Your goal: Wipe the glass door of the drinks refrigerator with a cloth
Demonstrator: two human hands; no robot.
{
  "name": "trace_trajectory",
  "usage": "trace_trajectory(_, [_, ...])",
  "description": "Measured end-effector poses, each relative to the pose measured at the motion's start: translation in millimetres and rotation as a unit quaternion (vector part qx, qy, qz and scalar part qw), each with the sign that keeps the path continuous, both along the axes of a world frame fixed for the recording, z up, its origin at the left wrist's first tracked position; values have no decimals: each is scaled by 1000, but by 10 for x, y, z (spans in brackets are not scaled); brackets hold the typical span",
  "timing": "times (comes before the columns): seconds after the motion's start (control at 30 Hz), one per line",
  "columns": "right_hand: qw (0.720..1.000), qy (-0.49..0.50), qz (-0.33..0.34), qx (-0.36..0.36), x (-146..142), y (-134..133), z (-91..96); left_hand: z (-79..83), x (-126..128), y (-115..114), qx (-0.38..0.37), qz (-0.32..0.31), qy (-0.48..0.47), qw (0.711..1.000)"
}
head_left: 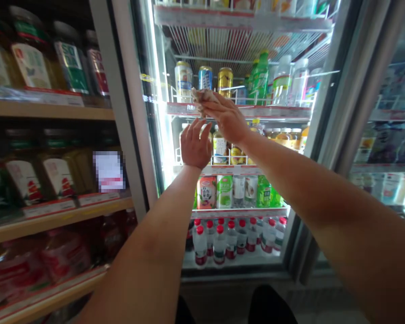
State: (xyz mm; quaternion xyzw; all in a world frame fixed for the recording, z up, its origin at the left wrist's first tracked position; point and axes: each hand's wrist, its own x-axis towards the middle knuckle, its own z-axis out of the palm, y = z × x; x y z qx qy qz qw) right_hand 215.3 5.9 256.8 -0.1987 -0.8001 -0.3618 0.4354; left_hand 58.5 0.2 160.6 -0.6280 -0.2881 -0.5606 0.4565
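Observation:
My right hand is closed on a crumpled whitish cloth, held before the price-strip edge of a lit drinks cooler shelf. Whether the cloth touches the strip or a glass pane in front of it, I cannot tell. Just below and to the left is my left hand, raised with fingers apart and nothing in it. Behind the cloth stand a white can, a blue can and a gold can. A bottle with a white label is right of my left hand.
Green bottles stand farther right on the can shelf. Lower down are drink cartons and several red-capped water bottles. A metal door frame borders the cooler's right side. Wooden shelves with large bottles line the left.

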Motion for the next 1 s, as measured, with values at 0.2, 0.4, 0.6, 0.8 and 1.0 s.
trace_trajectory(0.2, [999,31,2,8,334,28,-66,6,1,-12,-17,-5,-2,1000])
trace_trajectory(0.4, [999,34,-21,-2,581,-14,-287,7,4,-18,-20,4,-5,1000])
trace_trajectory(0.6, [995,89,-39,33,801,-33,-378,7,2,-11,5,12,1,1000])
trace_trajectory(0.8, [997,47,-48,24,941,-65,-513,5,3,1,-11,3,-9,1000])
trace_trajectory(1.0, [990,133,-43,14,1114,-87,-412,7,8,21,-5,-3,-6,1000])
